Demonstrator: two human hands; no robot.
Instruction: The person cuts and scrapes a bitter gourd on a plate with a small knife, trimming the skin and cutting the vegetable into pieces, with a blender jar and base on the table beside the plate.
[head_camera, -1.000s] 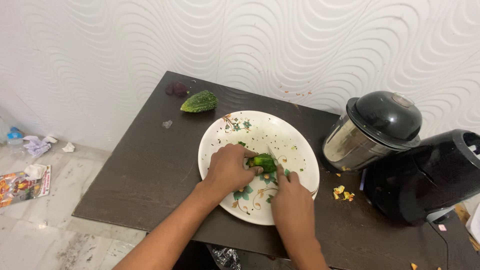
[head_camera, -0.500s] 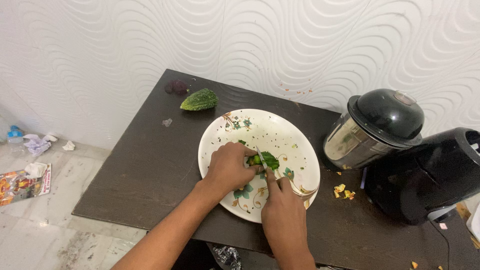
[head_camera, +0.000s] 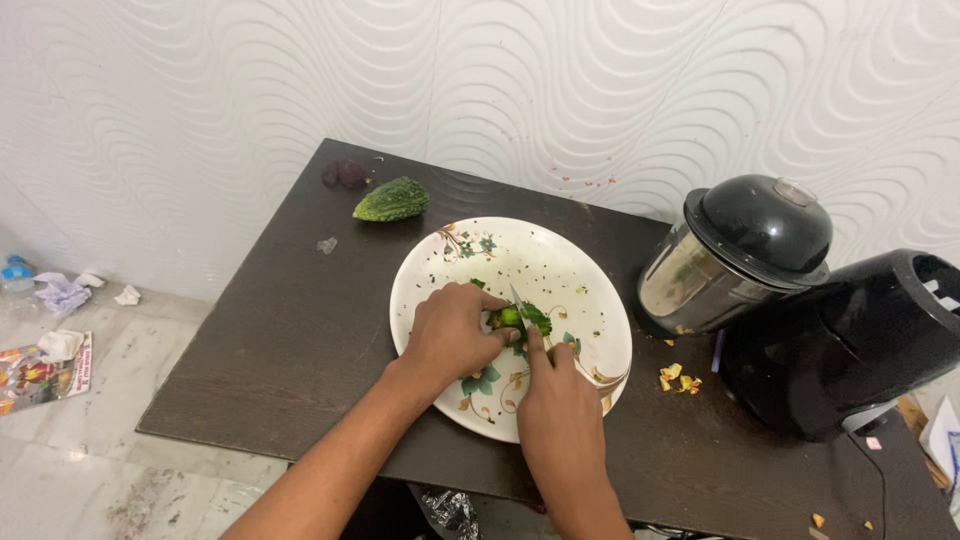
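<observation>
A round white plate (head_camera: 560, 255) with flower prints lies on the dark table (head_camera: 280, 340). In its middle rests a small green vegetable piece (head_camera: 510, 318). My left hand (head_camera: 450, 332) pins that piece down with its fingertips. My right hand (head_camera: 555, 400) grips a knife (head_camera: 519, 302) whose thin blade stands on the piece, just right of my left fingers. The knife's handle is hidden inside my fist. A whole bumpy green gourd (head_camera: 391, 200) lies on the table beyond the plate, at the far left.
Two dark purple lumps (head_camera: 343, 174) sit by the table's far left corner. A steel jar with a black lid (head_camera: 740, 250) and a black appliance base (head_camera: 860, 345) stand at the right. Orange scraps (head_camera: 678, 377) lie beside the plate. Litter covers the floor at left.
My right hand has slid left and toward the plate's middle, bringing the knife blade onto the green piece. My left hand has stayed on the piece.
</observation>
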